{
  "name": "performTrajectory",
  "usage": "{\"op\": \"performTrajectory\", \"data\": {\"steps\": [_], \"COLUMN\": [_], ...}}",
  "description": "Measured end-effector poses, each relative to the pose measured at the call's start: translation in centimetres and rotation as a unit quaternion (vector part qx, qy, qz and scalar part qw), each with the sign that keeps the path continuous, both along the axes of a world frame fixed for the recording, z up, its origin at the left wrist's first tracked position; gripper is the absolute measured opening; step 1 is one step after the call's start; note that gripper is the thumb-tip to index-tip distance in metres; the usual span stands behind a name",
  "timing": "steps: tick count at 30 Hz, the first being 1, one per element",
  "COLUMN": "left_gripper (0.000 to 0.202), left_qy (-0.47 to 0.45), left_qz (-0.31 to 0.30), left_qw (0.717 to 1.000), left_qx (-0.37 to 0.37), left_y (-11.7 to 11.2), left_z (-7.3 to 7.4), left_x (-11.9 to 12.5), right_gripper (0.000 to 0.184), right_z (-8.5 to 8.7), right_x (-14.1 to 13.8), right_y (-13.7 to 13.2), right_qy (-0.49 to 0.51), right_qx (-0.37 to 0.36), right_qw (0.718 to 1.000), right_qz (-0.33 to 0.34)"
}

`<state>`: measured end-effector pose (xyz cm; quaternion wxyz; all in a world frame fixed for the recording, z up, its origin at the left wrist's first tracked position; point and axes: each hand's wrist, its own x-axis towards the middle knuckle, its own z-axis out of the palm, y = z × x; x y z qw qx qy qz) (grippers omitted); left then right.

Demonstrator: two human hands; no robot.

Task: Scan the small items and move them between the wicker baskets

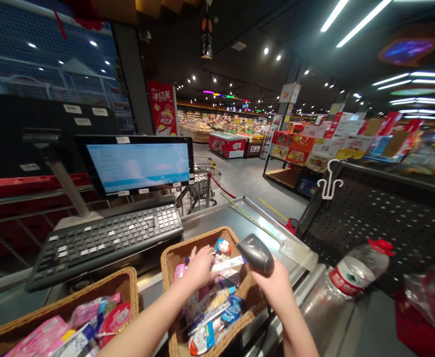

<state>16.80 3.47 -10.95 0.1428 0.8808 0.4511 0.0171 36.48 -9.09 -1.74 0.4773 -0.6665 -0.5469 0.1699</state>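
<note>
A dark handheld barcode scanner [255, 252] is gripped in my right hand [274, 283], its head above the right side of a wicker basket [168, 297]. My left hand [200, 267] reaches into that basket with bent fingers. At its fingertips is a narrow white packet with purple ends [228, 264], which it appears to pinch; the exact grip is partly hidden. Around and below the hand lie several wrapped snacks, among them a blue-and-white packet [223, 246], a blue packet [232, 310] and an orange-and-white packet [201, 339].
A second wicker basket [133, 287] with pink and red packages stands at lower left. Behind it are a keyboard [109, 238] and a monitor [139, 166]. To the right lies a large red-capped bottle [358, 270] beside a perforated black panel [384, 213]. The metal counter [217, 213] extends ahead.
</note>
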Motion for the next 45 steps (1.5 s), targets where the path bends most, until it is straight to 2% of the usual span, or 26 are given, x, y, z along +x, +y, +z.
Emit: {"op": "performTrajectory", "data": {"steps": [3, 6, 11, 14, 16, 25, 33, 45], "left_gripper": [0.018, 0.012, 0.016, 0.018, 0.020, 0.022, 0.023, 0.021], "left_qy": [-0.067, -0.127, -0.152, -0.152, -0.150, -0.153, -0.152, -0.146], "left_qz": [0.018, 0.017, 0.010, 0.009, 0.016, 0.100, 0.154, 0.193], "left_qw": [0.994, 0.976, 0.949, 0.930, 0.920, 0.889, 0.872, 0.868], "left_qx": [0.086, 0.177, 0.275, 0.334, 0.361, 0.420, 0.439, 0.434], "left_y": [-0.1, -0.1, -0.4, -0.9, -1.3, -3.4, -6.1, -8.9], "left_z": [2.8, 5.7, 10.3, 12.2, 12.9, 13.6, 14.3, 14.0], "left_x": [-2.1, -4.8, -9.6, -12.3, -13.9, -20.1, -24.4, -29.0], "right_gripper": [0.021, 0.021, 0.018, 0.016, 0.014, 0.013, 0.011, 0.012], "right_z": [0.0, 0.1, 1.1, 2.1, 2.8, 5.3, 6.4, 5.9], "right_x": [-0.4, -1.1, -2.7, -3.8, -4.6, -10.4, -15.8, -19.7], "right_y": [0.1, 0.4, 1.0, 1.6, 2.0, 3.5, 1.8, -0.1], "right_qy": [0.004, 0.003, -0.009, -0.021, -0.037, -0.075, -0.090, -0.120], "right_qx": [0.010, 0.016, 0.017, 0.026, 0.037, 0.106, 0.096, 0.078], "right_qw": [1.000, 1.000, 0.999, 0.998, 0.996, 0.985, 0.976, 0.967], "right_qz": [0.002, 0.013, 0.040, 0.056, 0.069, 0.118, 0.171, 0.213]}}
